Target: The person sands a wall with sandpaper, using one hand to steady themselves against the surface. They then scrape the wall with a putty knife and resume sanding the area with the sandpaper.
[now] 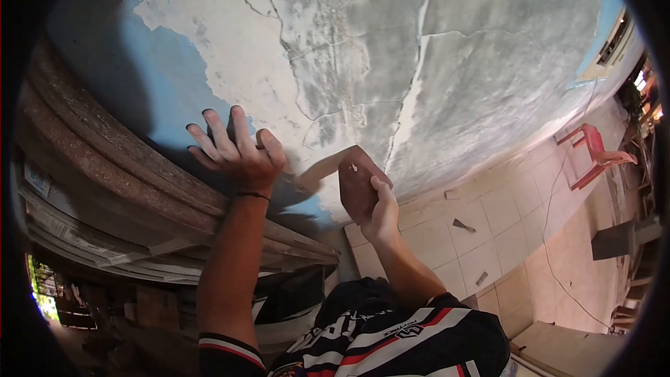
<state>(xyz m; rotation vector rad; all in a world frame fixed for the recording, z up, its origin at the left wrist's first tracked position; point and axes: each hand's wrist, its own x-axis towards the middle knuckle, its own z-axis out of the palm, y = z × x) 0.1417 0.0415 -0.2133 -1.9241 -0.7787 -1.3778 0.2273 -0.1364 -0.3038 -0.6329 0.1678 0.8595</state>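
My left hand is raised at the wall, its dusty fingers spread apart. Whether the palm presses on the surface cannot be made out. In my right hand is a reddish-brown piece of sandpaper, thumb over its near face and the other fingers hidden behind. A small pale mark shows near its top corner. The sandpaper is close to the wall's lower part; contact is not visible. Grey and white patches cover the wall, with cracks, a pale vertical filler line and remains of blue paint.
Stacked brown boards or ledges run along the left. On the tiled floor lie a putty knife and a small block. A red plastic chair stands at right, near a thin cable across the floor.
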